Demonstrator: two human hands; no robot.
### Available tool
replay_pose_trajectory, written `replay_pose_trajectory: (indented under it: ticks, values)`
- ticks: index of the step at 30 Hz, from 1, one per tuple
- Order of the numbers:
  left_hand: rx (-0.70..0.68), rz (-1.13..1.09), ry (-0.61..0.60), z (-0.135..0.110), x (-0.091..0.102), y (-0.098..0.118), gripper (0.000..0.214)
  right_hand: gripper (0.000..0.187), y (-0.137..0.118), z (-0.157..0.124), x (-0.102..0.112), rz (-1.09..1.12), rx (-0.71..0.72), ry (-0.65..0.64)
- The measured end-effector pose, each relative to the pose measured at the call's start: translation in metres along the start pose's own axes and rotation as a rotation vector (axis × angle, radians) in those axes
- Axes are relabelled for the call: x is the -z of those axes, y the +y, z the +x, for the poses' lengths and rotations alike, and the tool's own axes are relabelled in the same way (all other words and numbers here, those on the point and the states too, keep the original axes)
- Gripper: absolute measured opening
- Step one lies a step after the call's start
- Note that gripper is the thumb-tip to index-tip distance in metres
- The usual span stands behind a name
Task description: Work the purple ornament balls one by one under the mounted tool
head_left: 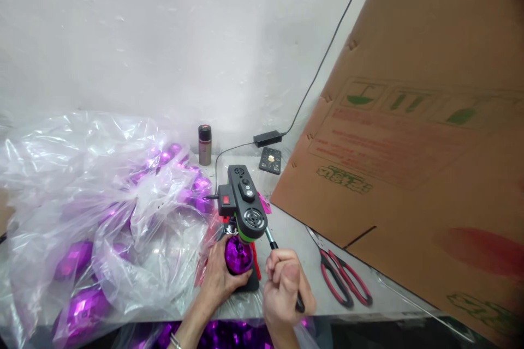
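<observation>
My left hand point(218, 271) is wrapped round a shiny purple faceted ball ornament point(238, 257), with a small neck at its top. The ball sits at the near end of a black-and-green bench machine point(246, 199), which looks like a small drill press, just below its head. My right hand point(286, 286) is closed in a fist round the black-gripped lever point(273, 240) that slants out from the machine's right side. The machine's head hides whatever part meets the ball. Under my left hand, part of the machine's dark base point(250, 283) shows.
Clear plastic bags point(135, 218) with several purple balls cover the left side. Red-and-black scissors point(343, 278) lie on the right, beside a large leaning cardboard box point(401, 120). Behind stand a dark-capped bottle point(205, 145), a power adapter point(268, 138) and a black card point(270, 160). More purple balls point(229, 334) lie below the table edge.
</observation>
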State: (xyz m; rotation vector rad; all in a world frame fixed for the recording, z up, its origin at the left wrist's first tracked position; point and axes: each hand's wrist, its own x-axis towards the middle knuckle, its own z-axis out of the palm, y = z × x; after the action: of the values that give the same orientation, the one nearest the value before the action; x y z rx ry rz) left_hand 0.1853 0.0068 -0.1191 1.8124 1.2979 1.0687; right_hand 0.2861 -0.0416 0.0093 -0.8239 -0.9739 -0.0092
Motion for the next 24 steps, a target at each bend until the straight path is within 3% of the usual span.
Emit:
replay_pose_trajectory:
  ticks: [9,17,21,24]
  values:
    - [0.0,-0.009,-0.009,-0.001,0.0,0.004,0.084,0.043,0.006,-0.011,0.003,-0.047,0.038,-0.008]
    - [0.026,-0.003,-0.039,0.0,0.003,0.009,0.084,0.042,0.035,-0.037,0.029,-0.13,0.111,-0.136]
    - [0.03,-0.005,-0.043,0.002,0.003,0.008,0.085,0.041,0.018,-0.015,0.025,-0.119,0.093,-0.16]
    - [0.056,-0.046,-0.057,0.005,0.006,0.008,0.089,0.04,-0.011,0.018,0.008,-0.101,-0.033,-0.131]
